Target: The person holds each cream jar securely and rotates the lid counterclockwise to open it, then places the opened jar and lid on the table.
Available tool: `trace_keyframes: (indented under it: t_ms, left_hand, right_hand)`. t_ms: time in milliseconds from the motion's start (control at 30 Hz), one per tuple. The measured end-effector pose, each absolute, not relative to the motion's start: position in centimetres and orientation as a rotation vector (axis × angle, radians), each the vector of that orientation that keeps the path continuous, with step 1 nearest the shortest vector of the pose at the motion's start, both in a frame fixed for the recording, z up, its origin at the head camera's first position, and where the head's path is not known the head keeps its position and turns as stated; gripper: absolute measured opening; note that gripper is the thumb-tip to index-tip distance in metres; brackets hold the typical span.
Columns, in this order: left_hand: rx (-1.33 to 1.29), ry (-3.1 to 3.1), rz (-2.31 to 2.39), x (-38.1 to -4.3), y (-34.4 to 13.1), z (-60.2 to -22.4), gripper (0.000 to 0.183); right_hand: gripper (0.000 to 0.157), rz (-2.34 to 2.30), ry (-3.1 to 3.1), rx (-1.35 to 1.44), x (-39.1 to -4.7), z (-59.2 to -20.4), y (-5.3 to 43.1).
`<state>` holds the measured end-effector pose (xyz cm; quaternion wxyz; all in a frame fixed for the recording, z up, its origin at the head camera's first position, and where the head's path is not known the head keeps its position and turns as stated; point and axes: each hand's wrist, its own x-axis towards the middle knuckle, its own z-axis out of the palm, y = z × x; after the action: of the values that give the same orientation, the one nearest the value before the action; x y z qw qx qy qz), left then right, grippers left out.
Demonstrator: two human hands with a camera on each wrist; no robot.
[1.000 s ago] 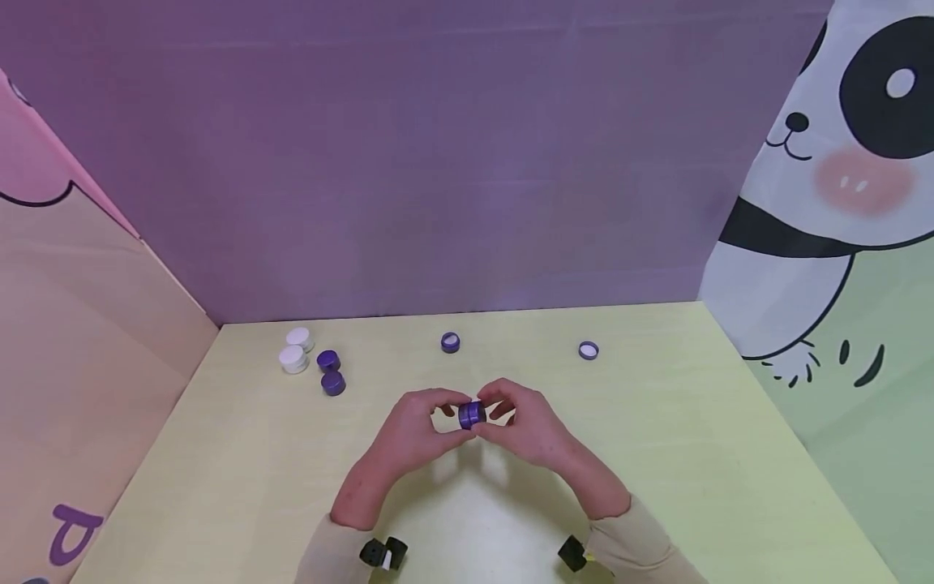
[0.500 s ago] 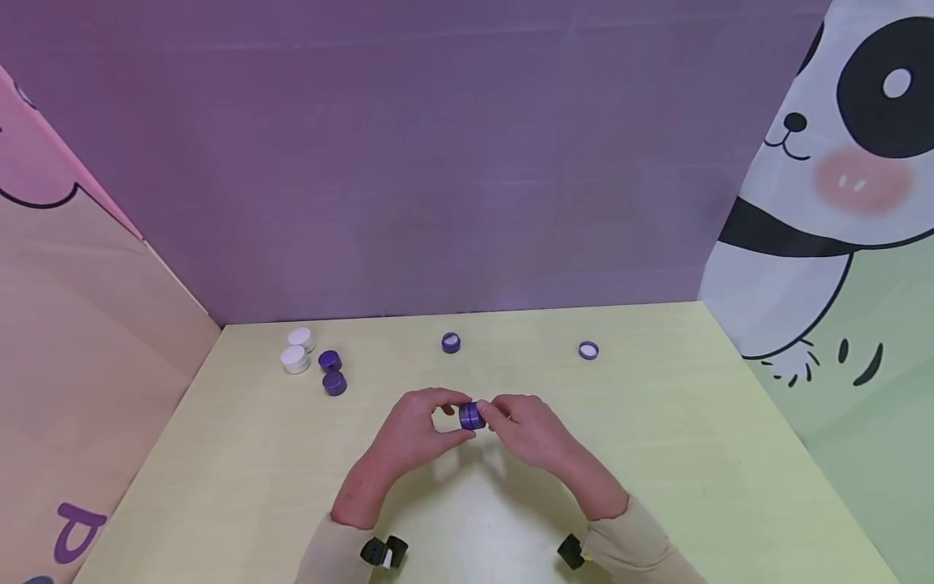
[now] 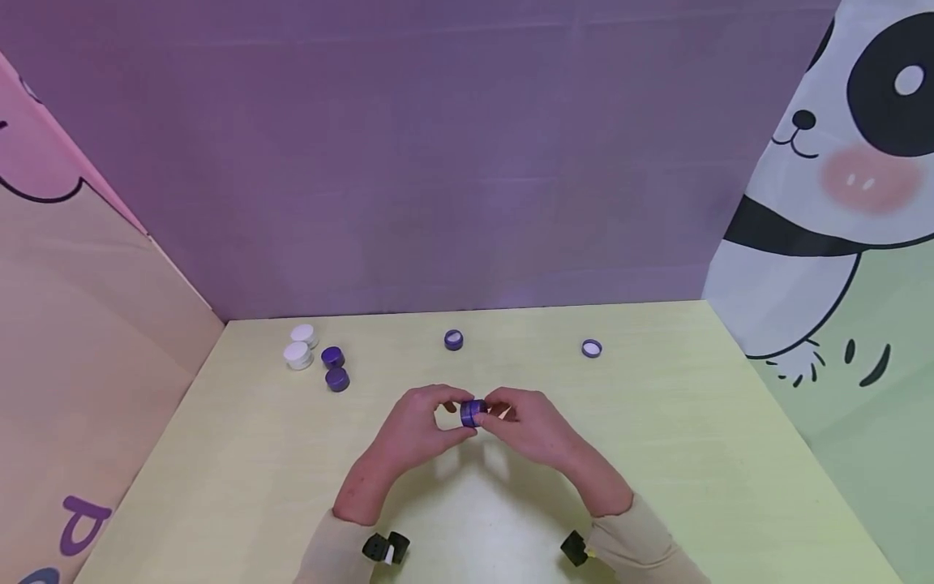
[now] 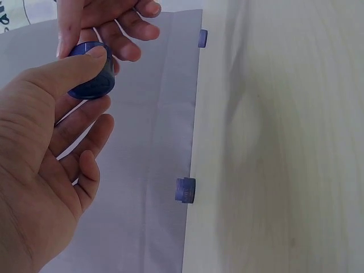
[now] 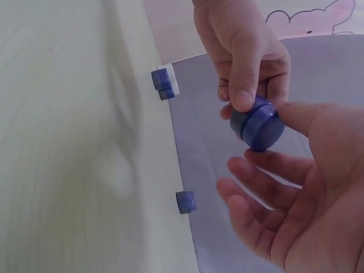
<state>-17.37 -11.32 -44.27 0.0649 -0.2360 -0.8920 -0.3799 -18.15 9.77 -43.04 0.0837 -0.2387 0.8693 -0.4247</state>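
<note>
A small round purple jar (image 3: 469, 414) with its lid (image 5: 265, 129) on is held above the table, between both hands. My left hand (image 3: 419, 426) grips the jar's body from the left, thumb on one side and fingers on the other. From the right, my right hand (image 3: 538, 426) pinches the lid end, its thumb and index finger at the rim in the right wrist view. Behind the hands, an open purple jar (image 3: 453, 341) stands on the table. Farther right lies a loose purple lid (image 3: 592, 348) with a white inside.
At the back left of the pale table (image 3: 679, 422) stand two purple jars, a front one (image 3: 337, 380) and a rear one (image 3: 332, 357). Beside them are two white jars (image 3: 297, 355). A purple wall (image 3: 467, 162) borders the back, with printed panels on both sides.
My right hand's fingers have shifted round the lid, thumb moving up over it and then back down. The left hand keeps its grip on the jar. The head view has shifted slightly.
</note>
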Motion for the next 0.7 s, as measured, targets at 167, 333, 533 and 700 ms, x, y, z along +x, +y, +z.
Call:
trace_keyframes:
  t_ms: [167, 333, 533, 700]
  left_hand:
    - [-0.731, -2.702, -1.174, -17.46, -11.38, -44.29, 0.033]
    - [-0.728, -2.724, -1.162, -17.53, -11.41, -44.33, 0.034]
    - [-0.755, -2.711, -1.144, -17.56, -11.41, -44.49, 0.034]
    - [-0.745, -2.732, -1.129, -17.59, -11.37, -44.65, 0.034]
  right_hand:
    - [0.020, -1.313, 2.573, -0.779, -18.17, -42.91, 9.98]
    - [0.031, -1.347, 2.582, -0.884, -18.20, -42.95, 10.09]
    - [0.036, -1.327, 2.574, -0.850, -18.16, -42.95, 10.16]
    - [0.031, -1.247, 2.590, -0.734, -18.23, -43.06, 10.07]
